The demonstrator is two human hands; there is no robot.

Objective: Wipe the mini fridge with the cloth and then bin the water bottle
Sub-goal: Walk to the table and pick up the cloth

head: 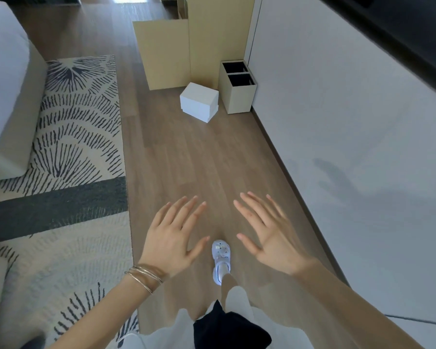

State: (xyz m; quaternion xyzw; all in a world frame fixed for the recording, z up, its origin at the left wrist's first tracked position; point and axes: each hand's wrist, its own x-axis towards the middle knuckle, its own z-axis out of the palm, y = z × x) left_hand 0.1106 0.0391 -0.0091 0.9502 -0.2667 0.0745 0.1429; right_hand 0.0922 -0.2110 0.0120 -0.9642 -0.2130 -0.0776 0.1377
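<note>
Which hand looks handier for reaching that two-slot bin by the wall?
Probably the right hand: it is open, empty, and on the wall side, where the bin stands ahead. The left hand is equally empty but nearer the rug.

No text, label, brand, number or sign can be read on anything in view.

bare floor point(199, 159) before white box point(199, 102)

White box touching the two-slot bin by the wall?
Apart. The head view shows a strip of wood floor between the white box and the two-slot bin.
</note>
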